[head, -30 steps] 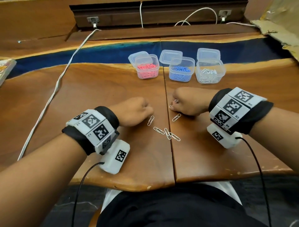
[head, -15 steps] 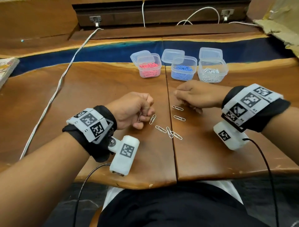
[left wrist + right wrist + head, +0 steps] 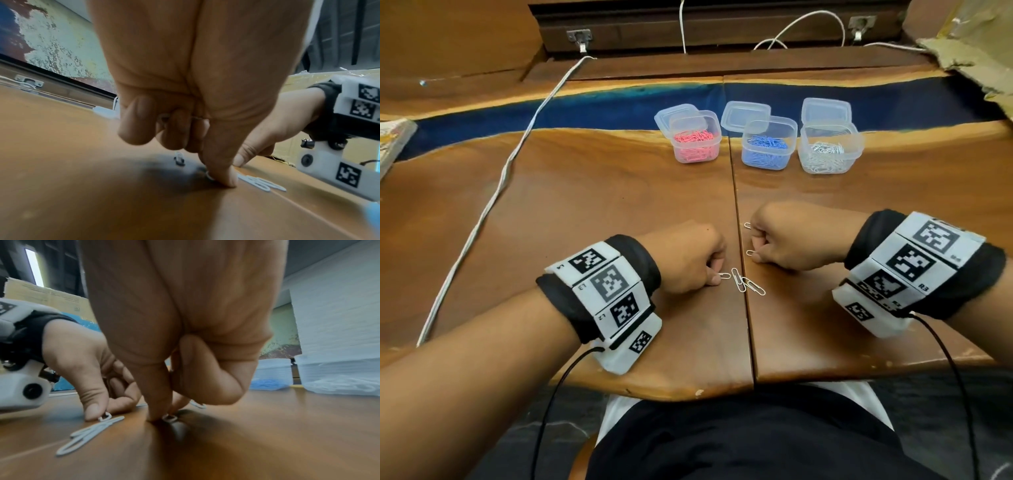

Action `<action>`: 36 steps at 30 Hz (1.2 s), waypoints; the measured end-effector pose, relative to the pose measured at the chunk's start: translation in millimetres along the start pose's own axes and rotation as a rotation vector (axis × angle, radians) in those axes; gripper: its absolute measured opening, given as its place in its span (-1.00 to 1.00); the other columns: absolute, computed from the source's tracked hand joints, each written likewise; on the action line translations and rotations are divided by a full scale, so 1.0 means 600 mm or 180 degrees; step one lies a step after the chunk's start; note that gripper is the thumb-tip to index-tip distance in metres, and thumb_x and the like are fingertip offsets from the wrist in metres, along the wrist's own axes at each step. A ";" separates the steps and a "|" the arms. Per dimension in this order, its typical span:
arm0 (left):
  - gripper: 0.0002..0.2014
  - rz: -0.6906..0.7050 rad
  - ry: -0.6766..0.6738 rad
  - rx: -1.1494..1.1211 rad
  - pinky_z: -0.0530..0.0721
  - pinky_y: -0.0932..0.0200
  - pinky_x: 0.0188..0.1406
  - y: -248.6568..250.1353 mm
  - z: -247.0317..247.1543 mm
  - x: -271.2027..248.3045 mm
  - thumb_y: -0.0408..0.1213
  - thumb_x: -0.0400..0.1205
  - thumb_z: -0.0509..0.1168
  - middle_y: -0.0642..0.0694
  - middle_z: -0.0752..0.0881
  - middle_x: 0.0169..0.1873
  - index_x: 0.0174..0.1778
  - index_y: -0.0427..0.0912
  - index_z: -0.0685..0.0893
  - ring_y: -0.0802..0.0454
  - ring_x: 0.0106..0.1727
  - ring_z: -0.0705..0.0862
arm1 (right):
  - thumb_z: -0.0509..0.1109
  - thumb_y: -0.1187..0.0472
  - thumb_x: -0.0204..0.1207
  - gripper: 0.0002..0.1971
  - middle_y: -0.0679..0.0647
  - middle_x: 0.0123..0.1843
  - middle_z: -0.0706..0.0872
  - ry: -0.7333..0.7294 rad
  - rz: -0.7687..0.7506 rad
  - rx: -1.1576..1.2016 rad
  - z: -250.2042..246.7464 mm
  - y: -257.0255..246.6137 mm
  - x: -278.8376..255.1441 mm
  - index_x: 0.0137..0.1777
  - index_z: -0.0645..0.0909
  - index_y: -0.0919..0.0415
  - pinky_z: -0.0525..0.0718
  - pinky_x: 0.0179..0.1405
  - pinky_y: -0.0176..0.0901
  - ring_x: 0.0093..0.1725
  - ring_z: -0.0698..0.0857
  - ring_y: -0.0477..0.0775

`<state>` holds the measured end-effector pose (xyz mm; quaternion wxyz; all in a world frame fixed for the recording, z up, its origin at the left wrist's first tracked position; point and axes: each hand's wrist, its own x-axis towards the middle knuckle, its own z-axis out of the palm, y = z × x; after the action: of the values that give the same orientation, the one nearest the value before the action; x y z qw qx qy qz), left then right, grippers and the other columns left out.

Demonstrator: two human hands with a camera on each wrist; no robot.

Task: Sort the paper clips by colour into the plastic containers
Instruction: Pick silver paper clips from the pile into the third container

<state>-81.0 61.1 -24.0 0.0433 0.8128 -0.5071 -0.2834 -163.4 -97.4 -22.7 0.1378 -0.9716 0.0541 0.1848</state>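
Observation:
Several white paper clips lie by the table's seam. My left hand (image 3: 717,278) is curled, its thumb and fingertip pinching one white clip (image 3: 724,275) flat on the wood; in the left wrist view more white clips (image 3: 164,116) show inside its curled fingers. My right hand (image 3: 755,256) pinches another white clip (image 3: 750,253) against the table, shown close in the right wrist view (image 3: 169,418). A further clip (image 3: 748,225) pokes out by its knuckles. Two loose clips (image 3: 746,286) lie between the hands. Pink (image 3: 695,142), blue (image 3: 768,144) and white (image 3: 828,150) clip containers stand open behind.
Clear lids (image 3: 744,114) lean behind the containers. A white cable (image 3: 493,202) runs along the table's left side. A book (image 3: 392,144) lies at the far left edge. The table's front edge (image 3: 688,394) is close below my wrists.
The left hand has shifted right from one clip, now off the table, onto another by the seam. The right hand has dropped back onto the two clips on its side.

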 end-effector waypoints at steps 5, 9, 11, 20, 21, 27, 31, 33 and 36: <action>-0.80 -0.0073 0.0058 -0.0212 0.40 0.19 -0.38 0.000 0.004 -0.005 -0.20 0.65 0.26 0.02 0.53 -0.43 -0.29 -0.14 0.55 0.06 -0.36 0.47 | 0.19 0.07 0.69 -0.68 0.17 -0.14 0.66 -0.0342 -0.0126 -0.0321 0.005 -0.004 -0.011 -0.03 0.62 0.32 0.44 -0.20 -0.14 -0.17 0.58 0.16; -0.79 -0.0376 0.0498 -0.1443 0.43 0.25 -0.46 0.001 -0.017 -0.012 -0.27 0.61 0.20 0.02 0.57 -0.47 -0.37 -0.13 0.54 0.12 -0.46 0.48 | 0.08 0.10 0.72 -0.65 0.07 -0.33 0.47 -0.0164 -0.0412 -0.0610 0.009 -0.005 -0.018 -0.06 0.58 0.34 0.36 -0.32 -0.21 -0.41 0.39 0.00; -0.78 -0.0491 0.0537 -0.2173 0.33 0.31 -0.58 0.000 -0.023 -0.014 -0.33 0.53 0.18 0.03 0.58 -0.54 -0.46 -0.12 0.50 0.08 -0.55 0.40 | 0.10 0.16 0.68 -0.68 0.10 -0.37 0.46 -0.0060 -0.0511 -0.0776 0.014 -0.006 -0.019 -0.12 0.57 0.35 0.44 -0.36 -0.14 -0.42 0.38 0.06; -0.80 -0.0541 0.0259 -0.2303 0.29 0.31 -0.61 0.003 -0.004 -0.005 -0.45 0.55 0.14 -0.02 0.55 -0.52 -0.32 -0.06 0.47 0.12 -0.61 0.35 | 0.48 0.19 0.48 -0.90 -0.10 -0.50 0.54 0.0229 -0.0471 0.0773 -0.004 0.001 -0.047 -0.15 0.64 0.19 0.42 -0.48 -0.46 -0.48 0.53 -0.29; -0.84 -0.0450 0.0296 -0.2080 0.33 0.31 -0.62 0.003 -0.003 -0.004 -0.39 0.56 0.22 0.02 0.54 -0.52 -0.30 -0.07 0.51 0.13 -0.59 0.38 | 0.53 0.15 0.43 -0.88 -0.12 -0.50 0.55 0.0194 -0.0557 0.0757 -0.001 -0.006 -0.051 -0.16 0.65 0.14 0.41 -0.48 -0.44 -0.46 0.53 -0.27; -0.82 0.0175 0.0253 -0.0852 0.30 0.41 -0.58 0.008 0.008 0.001 -0.23 0.42 0.55 0.10 0.42 -0.58 -0.27 -0.04 0.64 0.24 -0.56 0.41 | 0.52 0.18 0.41 -0.93 -0.10 -0.47 0.50 0.0151 -0.0482 0.0628 0.019 -0.022 -0.040 -0.14 0.70 0.10 0.40 -0.51 -0.42 -0.45 0.52 -0.22; -0.88 0.0172 0.0320 -0.0740 0.46 0.33 -0.44 0.007 0.007 0.008 -0.23 0.46 0.52 0.06 0.59 -0.49 -0.20 -0.17 0.74 0.22 -0.48 0.49 | 0.41 0.27 0.45 -0.95 -0.07 -0.50 0.53 -0.0091 -0.0487 0.0523 0.016 -0.026 -0.036 -0.17 0.71 0.21 0.41 -0.57 -0.45 -0.52 0.49 -0.18; -0.88 0.0180 0.0249 -0.0634 0.55 0.20 -0.32 0.008 0.006 0.010 -0.23 0.48 0.50 -0.02 0.69 -0.38 -0.17 -0.19 0.75 0.12 -0.39 0.56 | 0.38 0.27 0.46 -0.92 -0.04 -0.48 0.57 -0.0222 -0.0452 0.0397 0.016 -0.029 -0.034 -0.21 0.67 0.25 0.40 -0.59 -0.45 -0.53 0.47 -0.13; -0.88 0.0260 0.0311 -0.0486 0.46 0.27 -0.39 0.008 0.006 0.009 -0.22 0.48 0.48 0.05 0.61 -0.43 -0.18 -0.16 0.71 0.17 -0.42 0.52 | 0.33 0.22 0.48 -0.80 0.23 -0.32 0.70 -0.0456 -0.0533 0.0103 0.019 -0.031 -0.034 -0.22 0.65 0.37 0.39 -0.51 -0.30 -0.46 0.42 0.01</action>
<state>-85.1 54.9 -27.8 0.1413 0.7986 -0.5140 -0.2793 -183.6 -74.9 -20.7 0.1720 -0.9546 -0.0343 0.2407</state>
